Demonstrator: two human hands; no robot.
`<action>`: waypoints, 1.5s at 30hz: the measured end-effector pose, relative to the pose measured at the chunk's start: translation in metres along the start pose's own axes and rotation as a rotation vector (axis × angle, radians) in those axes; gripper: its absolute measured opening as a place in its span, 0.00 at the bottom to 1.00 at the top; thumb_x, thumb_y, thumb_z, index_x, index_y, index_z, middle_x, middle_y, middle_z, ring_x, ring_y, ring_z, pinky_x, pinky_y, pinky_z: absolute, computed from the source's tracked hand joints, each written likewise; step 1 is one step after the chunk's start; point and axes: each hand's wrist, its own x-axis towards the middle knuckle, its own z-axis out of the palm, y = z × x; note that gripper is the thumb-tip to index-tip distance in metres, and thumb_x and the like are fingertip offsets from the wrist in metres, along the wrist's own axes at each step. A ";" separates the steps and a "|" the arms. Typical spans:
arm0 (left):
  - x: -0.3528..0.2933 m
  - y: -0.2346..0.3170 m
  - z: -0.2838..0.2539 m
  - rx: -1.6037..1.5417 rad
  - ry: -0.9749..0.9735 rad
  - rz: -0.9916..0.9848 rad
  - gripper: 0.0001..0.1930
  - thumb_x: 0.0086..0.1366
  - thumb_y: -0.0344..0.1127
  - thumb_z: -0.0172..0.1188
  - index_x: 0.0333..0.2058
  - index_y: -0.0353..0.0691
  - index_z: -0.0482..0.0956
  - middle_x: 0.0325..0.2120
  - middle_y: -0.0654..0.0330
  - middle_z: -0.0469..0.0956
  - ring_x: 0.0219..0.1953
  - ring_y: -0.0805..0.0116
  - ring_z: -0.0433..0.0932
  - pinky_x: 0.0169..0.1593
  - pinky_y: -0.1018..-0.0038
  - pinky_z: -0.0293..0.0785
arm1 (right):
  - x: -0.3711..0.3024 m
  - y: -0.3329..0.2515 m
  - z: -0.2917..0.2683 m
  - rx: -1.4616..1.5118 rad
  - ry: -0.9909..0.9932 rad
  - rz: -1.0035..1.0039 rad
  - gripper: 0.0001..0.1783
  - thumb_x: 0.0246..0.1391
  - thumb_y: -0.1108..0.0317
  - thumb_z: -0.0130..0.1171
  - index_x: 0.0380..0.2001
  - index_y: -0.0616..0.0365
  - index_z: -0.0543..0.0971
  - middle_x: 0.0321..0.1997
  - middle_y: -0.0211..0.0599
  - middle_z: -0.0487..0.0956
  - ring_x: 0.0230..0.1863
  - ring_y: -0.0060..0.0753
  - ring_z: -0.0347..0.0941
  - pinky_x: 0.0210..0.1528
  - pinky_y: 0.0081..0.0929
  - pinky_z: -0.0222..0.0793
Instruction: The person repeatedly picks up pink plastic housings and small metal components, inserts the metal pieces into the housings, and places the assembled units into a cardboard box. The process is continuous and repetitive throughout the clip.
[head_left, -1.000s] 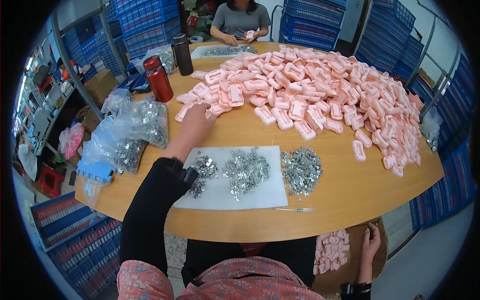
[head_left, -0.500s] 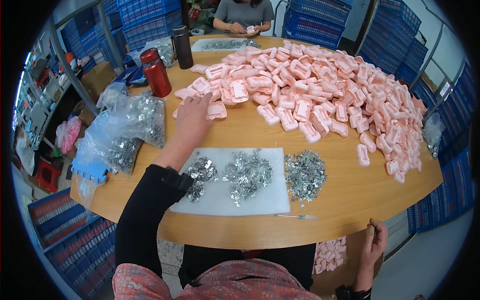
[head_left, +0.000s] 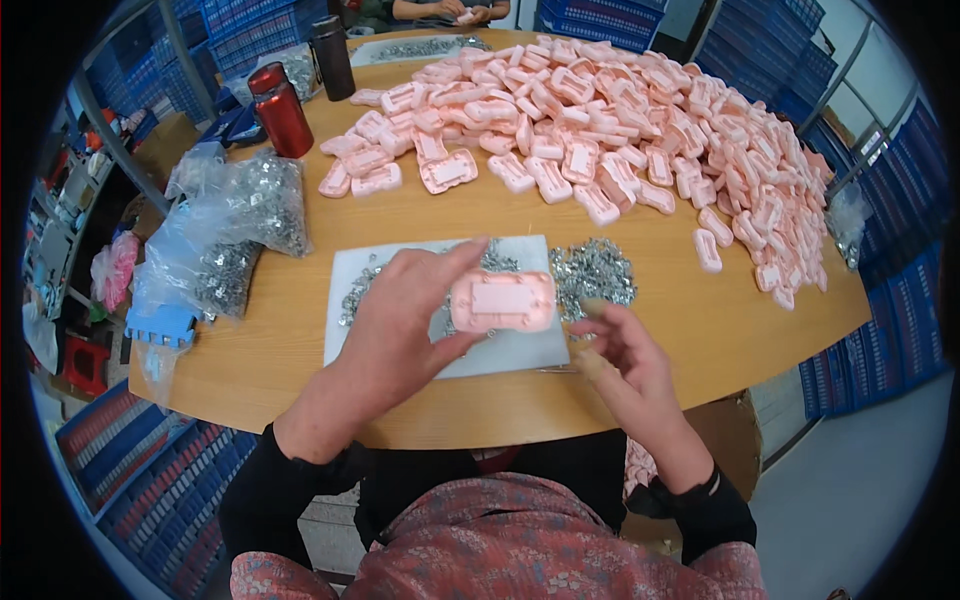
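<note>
My left hand (head_left: 395,325) grips a pink plastic casing (head_left: 503,302) by its left end, above the white pad (head_left: 345,350). The casing has rounded corners and a pale rectangular panel in its middle. My right hand (head_left: 635,375) is close to the casing's right side, its fingers bent and apart, with nothing visible between them. Small shiny metal pieces (head_left: 355,300) lie in heaps on the pad, partly hidden by my left hand and the casing. Another heap of metal pieces (head_left: 600,270) lies on the wood just right of the pad.
A large pile of pink casings (head_left: 640,130) covers the far and right table (head_left: 440,215). Bags of metal pieces (head_left: 275,205), a red flask (head_left: 282,110) and a dark bottle (head_left: 332,58) stand left. Across the table are a person's hands (head_left: 455,10). Blue crates (head_left: 600,22) are stacked behind.
My left hand has come back from the pile to above the pad with a casing. My right hand has risen from the table's near edge toward it. The view has tilted down.
</note>
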 end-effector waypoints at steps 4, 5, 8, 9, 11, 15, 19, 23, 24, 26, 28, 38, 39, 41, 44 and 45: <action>-0.009 0.015 0.009 -0.095 -0.067 0.048 0.43 0.45 0.26 0.75 0.63 0.40 0.66 0.47 0.55 0.78 0.47 0.52 0.75 0.52 0.61 0.71 | 0.011 0.002 0.014 0.270 -0.132 0.161 0.24 0.63 0.72 0.59 0.60 0.61 0.68 0.48 0.30 0.78 0.42 0.14 0.72 0.42 0.16 0.71; -0.012 0.016 0.013 -0.075 -0.059 0.072 0.43 0.44 0.27 0.75 0.62 0.40 0.68 0.46 0.55 0.78 0.46 0.52 0.75 0.51 0.61 0.72 | 0.011 0.005 0.012 0.297 -0.180 0.225 0.21 0.64 0.71 0.58 0.58 0.62 0.69 0.47 0.30 0.78 0.42 0.14 0.73 0.41 0.16 0.72; -0.020 0.014 0.020 -0.069 -0.027 0.061 0.43 0.44 0.26 0.75 0.62 0.39 0.68 0.46 0.55 0.79 0.46 0.53 0.76 0.51 0.63 0.73 | 0.011 0.012 0.012 0.346 -0.222 0.310 0.18 0.64 0.71 0.57 0.56 0.62 0.71 0.45 0.30 0.78 0.39 0.15 0.74 0.39 0.17 0.73; -0.022 0.016 0.022 -0.077 -0.016 0.026 0.43 0.45 0.26 0.74 0.62 0.39 0.67 0.46 0.55 0.79 0.46 0.54 0.76 0.51 0.63 0.73 | 0.010 0.015 0.011 0.354 -0.221 0.309 0.18 0.64 0.71 0.57 0.55 0.63 0.71 0.44 0.30 0.79 0.38 0.15 0.74 0.39 0.17 0.73; -0.025 0.021 0.024 -0.094 0.005 -0.042 0.43 0.47 0.25 0.73 0.63 0.39 0.66 0.46 0.55 0.79 0.46 0.55 0.77 0.51 0.65 0.73 | 0.009 0.019 0.012 0.371 -0.216 0.306 0.16 0.64 0.71 0.57 0.54 0.63 0.72 0.43 0.30 0.79 0.36 0.15 0.74 0.38 0.17 0.73; -0.038 0.022 0.035 -0.403 -0.057 -0.374 0.42 0.54 0.25 0.70 0.67 0.38 0.60 0.48 0.57 0.78 0.47 0.65 0.77 0.51 0.71 0.73 | 0.008 0.025 0.015 0.401 -0.185 0.309 0.17 0.64 0.71 0.57 0.54 0.63 0.71 0.42 0.31 0.79 0.36 0.16 0.74 0.38 0.18 0.73; -0.051 0.012 0.055 -0.725 -0.060 -0.569 0.36 0.61 0.22 0.64 0.67 0.39 0.59 0.47 0.58 0.79 0.45 0.74 0.78 0.49 0.77 0.74 | 0.006 0.029 0.016 0.442 -0.179 0.326 0.18 0.64 0.72 0.58 0.55 0.64 0.70 0.45 0.32 0.79 0.40 0.17 0.76 0.42 0.19 0.75; -0.050 0.013 0.062 -0.961 -0.016 -0.663 0.33 0.65 0.20 0.58 0.67 0.38 0.58 0.47 0.58 0.78 0.46 0.77 0.77 0.49 0.79 0.74 | 0.004 0.037 0.010 0.453 -0.227 0.300 0.19 0.63 0.74 0.57 0.56 0.64 0.69 0.48 0.34 0.79 0.43 0.19 0.77 0.45 0.21 0.77; -0.049 0.014 0.062 -1.005 -0.005 -0.663 0.32 0.66 0.20 0.58 0.67 0.38 0.58 0.47 0.58 0.78 0.47 0.77 0.77 0.49 0.79 0.74 | 0.004 0.037 0.010 0.448 -0.220 0.312 0.19 0.63 0.74 0.57 0.56 0.64 0.69 0.48 0.34 0.79 0.43 0.19 0.77 0.45 0.21 0.77; -0.048 0.015 0.064 -1.093 0.017 -0.663 0.31 0.68 0.22 0.57 0.67 0.36 0.58 0.49 0.56 0.77 0.48 0.75 0.77 0.50 0.79 0.74 | 0.005 0.038 0.010 0.440 -0.204 0.335 0.20 0.63 0.74 0.57 0.57 0.63 0.69 0.48 0.34 0.79 0.43 0.19 0.76 0.45 0.21 0.77; -0.047 0.014 0.062 -1.132 -0.022 -0.737 0.29 0.70 0.26 0.55 0.67 0.35 0.57 0.50 0.55 0.76 0.49 0.72 0.77 0.50 0.77 0.75 | 0.005 0.040 0.009 0.456 -0.162 0.298 0.17 0.63 0.75 0.57 0.54 0.63 0.71 0.47 0.33 0.79 0.43 0.18 0.76 0.44 0.21 0.76; -0.038 0.023 0.086 -1.679 0.057 -1.067 0.23 0.76 0.42 0.37 0.62 0.34 0.62 0.55 0.47 0.73 0.56 0.59 0.75 0.59 0.62 0.72 | -0.004 0.034 0.025 -0.553 -0.064 -0.599 0.23 0.39 0.75 0.68 0.44 0.58 0.79 0.43 0.40 0.79 0.41 0.47 0.77 0.40 0.33 0.73; -0.038 0.022 0.086 -1.692 0.062 -1.059 0.24 0.75 0.42 0.37 0.63 0.35 0.61 0.54 0.47 0.74 0.54 0.58 0.76 0.58 0.62 0.73 | -0.003 0.029 0.022 -0.536 -0.104 -0.599 0.23 0.39 0.74 0.69 0.43 0.58 0.79 0.44 0.38 0.79 0.41 0.45 0.77 0.39 0.36 0.73; -0.037 0.020 0.083 -1.717 0.072 -1.042 0.25 0.74 0.40 0.38 0.65 0.38 0.60 0.50 0.48 0.76 0.51 0.57 0.77 0.56 0.62 0.74 | -0.007 0.024 0.008 -0.612 -0.121 -0.548 0.22 0.40 0.74 0.67 0.43 0.58 0.79 0.44 0.39 0.79 0.43 0.44 0.76 0.43 0.38 0.72; -0.039 0.018 0.085 -1.619 0.093 -0.998 0.27 0.72 0.39 0.39 0.68 0.40 0.57 0.47 0.48 0.78 0.46 0.59 0.79 0.52 0.64 0.76 | -0.011 0.037 -0.024 -0.762 -0.005 -0.406 0.17 0.42 0.74 0.66 0.40 0.58 0.79 0.40 0.39 0.79 0.42 0.44 0.75 0.43 0.39 0.71; -0.038 0.019 0.084 -1.562 0.100 -0.980 0.29 0.71 0.39 0.40 0.69 0.40 0.56 0.46 0.48 0.78 0.44 0.59 0.79 0.50 0.65 0.77 | -0.011 0.043 -0.034 -0.817 0.057 -0.347 0.15 0.42 0.74 0.65 0.38 0.57 0.80 0.39 0.39 0.79 0.41 0.44 0.75 0.42 0.39 0.71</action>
